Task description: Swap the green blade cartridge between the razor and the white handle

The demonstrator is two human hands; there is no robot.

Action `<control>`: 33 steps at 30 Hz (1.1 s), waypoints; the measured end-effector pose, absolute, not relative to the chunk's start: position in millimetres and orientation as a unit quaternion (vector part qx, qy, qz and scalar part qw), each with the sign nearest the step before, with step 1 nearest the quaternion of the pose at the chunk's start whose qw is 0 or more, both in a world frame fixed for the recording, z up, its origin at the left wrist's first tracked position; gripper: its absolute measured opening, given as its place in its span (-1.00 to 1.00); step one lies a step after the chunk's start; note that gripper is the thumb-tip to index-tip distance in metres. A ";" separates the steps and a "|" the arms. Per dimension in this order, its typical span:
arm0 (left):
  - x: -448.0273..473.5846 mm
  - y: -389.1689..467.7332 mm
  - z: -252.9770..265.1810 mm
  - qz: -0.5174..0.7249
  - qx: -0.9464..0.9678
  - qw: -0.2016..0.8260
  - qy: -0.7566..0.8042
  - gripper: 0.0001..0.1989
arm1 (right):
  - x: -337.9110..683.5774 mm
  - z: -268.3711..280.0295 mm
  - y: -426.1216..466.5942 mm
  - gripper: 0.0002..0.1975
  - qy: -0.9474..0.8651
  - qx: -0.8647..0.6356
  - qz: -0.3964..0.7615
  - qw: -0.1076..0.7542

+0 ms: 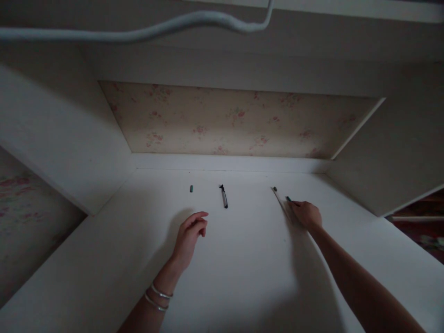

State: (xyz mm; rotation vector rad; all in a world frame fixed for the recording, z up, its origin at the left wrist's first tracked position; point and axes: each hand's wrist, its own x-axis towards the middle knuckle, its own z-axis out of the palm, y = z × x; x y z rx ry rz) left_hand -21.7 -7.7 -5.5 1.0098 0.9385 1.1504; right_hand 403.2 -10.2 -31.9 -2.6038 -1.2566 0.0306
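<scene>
My right hand (306,214) is closed around a dark toothbrush (293,202) with a greenish head, low over the white surface (239,259). Just left of those fingers lies a white toothbrush (279,200) with dark bristles; its lower end runs into the hand's shadow. My left hand (190,233) hovers with loosely bent fingers and nothing in them. Beyond its fingertips, to the right, lies a black and grey razor handle (224,197). Farther left is a small dark rectangular piece with green on it (191,188), perhaps a razor head.
White panels rise on the left (62,125) and right (378,152) of the surface. Behind it is a low ledge (229,163) below floral wallpaper (239,122). A white cable or tube (194,21) crosses the top close to the camera.
</scene>
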 end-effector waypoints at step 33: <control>-57.5 134.4 -11.1 0.307 0.772 0.205 0.517 -0.68 | 290.9 -1.1 -22.1 -0.59 -0.549 -0.747 0.138 0.347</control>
